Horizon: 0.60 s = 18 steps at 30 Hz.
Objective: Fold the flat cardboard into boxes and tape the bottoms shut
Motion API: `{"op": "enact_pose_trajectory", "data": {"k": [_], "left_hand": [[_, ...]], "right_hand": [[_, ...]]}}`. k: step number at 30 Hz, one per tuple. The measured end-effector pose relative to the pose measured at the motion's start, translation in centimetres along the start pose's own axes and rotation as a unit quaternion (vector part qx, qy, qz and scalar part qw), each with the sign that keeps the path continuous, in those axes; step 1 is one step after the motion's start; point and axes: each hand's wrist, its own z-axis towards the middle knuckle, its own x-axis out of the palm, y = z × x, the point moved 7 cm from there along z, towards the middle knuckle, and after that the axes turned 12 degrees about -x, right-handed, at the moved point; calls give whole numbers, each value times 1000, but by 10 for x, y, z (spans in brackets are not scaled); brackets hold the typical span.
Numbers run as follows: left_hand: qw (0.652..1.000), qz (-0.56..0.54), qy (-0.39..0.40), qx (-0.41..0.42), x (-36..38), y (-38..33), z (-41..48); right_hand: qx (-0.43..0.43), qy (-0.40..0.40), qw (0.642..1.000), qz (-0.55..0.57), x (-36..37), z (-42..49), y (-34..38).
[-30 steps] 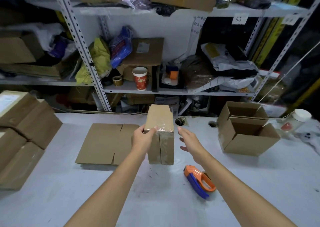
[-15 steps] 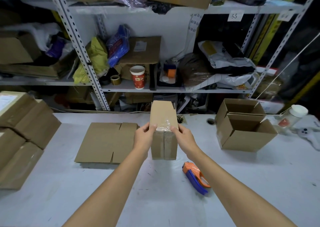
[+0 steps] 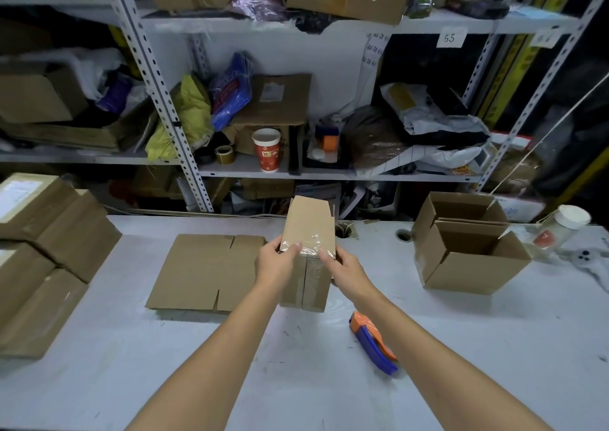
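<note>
Head camera showed our left hand (image 3: 275, 264) and right hand (image 3: 342, 267) gripping a box (image 3: 308, 226), its bottom taped; open boxes (image 3: 471, 266) seemed done, flat cardboard (image 3: 204, 272) lay unfolded.

Left hand (image 3: 275, 266), right hand (image 3: 346, 270) (fingers curled)

A stockroom packing station

Slotted metal shelving (image 3: 155, 78) crammed with parcels, numbered labels (image 3: 449, 37) and mailer bags (image 3: 438, 117) stands behind a white table (image 3: 164, 364) bearing cardboard boxes (image 3: 468, 249) and a tape dispenser (image 3: 374, 341).
</note>
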Motion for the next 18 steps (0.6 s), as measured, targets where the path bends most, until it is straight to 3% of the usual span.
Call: {"op": "enact_pose_trajectory", "data": {"k": [2,5,8,10,12,14,18], "left_hand": [[1000,13,-19,-14,-6,0,3],[999,45,-23,-16,-10,1,5],[995,95,-9,4,-3,0,2],[993,111,15,23,4,-4,-2],[992,115,40,44,6,-10,-4],[993,90,79,23,4,-11,-1],[996,-4,86,-13,-14,-11,2]], "right_hand": [[-14,54,998,-34,3,-3,2],[-64,39,978,-196,-8,-5,9],[-170,77,904,-385,-1,-1,22],[-212,114,865,-440,8,-1,27],[-227,121,849,-461,11,-1,24],[-204,112,869,-437,8,-3,17],[-121,63,951,-278,-6,-7,-2]]}}
